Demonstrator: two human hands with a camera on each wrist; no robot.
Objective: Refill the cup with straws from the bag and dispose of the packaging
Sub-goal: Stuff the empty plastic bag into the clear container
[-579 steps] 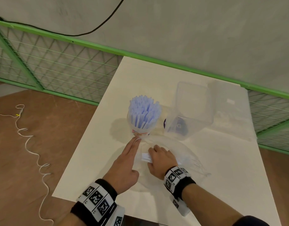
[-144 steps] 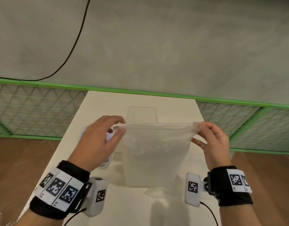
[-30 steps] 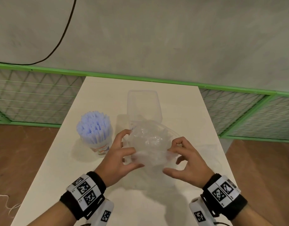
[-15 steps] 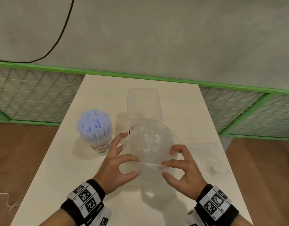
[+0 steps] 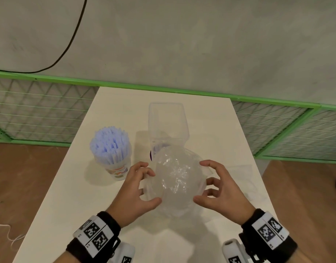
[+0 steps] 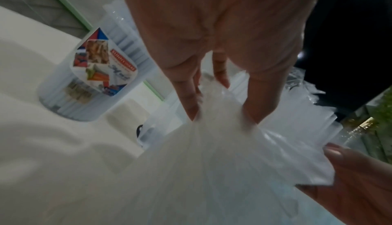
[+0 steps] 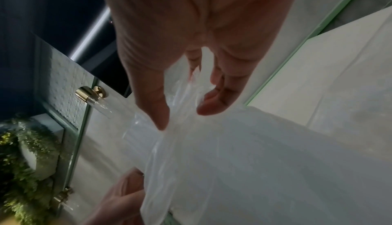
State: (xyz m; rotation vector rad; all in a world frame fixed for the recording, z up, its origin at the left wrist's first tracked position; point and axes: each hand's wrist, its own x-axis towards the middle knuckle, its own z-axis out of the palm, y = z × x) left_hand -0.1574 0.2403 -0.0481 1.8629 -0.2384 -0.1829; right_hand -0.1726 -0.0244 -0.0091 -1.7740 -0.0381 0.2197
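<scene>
A clear cup [image 5: 114, 164] packed with pale blue straws [image 5: 109, 143] stands on the left of the white table [image 5: 68, 196]; its printed label shows in the left wrist view [image 6: 95, 67]. The empty clear plastic bag [image 5: 177, 179] is bunched into a rounded ball just above the table's middle. My left hand [image 5: 153, 186] grips its left side with curled fingers [image 6: 191, 101] and thumb. My right hand [image 5: 200, 182] grips its right side, fingers [image 7: 159, 111] pressed into the film [image 7: 254, 161].
A tall, clear, square container [image 5: 167, 122] stands right behind the bag. A flat piece of clear film [image 5: 245, 173] lies near the table's right edge. A green mesh fence [image 5: 40, 111] runs behind and beside the table; a wooden floor lies on both sides.
Over the last second both hands have gathered the bag from a loose, flatter shape into a tighter ball. The cup and container have not moved.
</scene>
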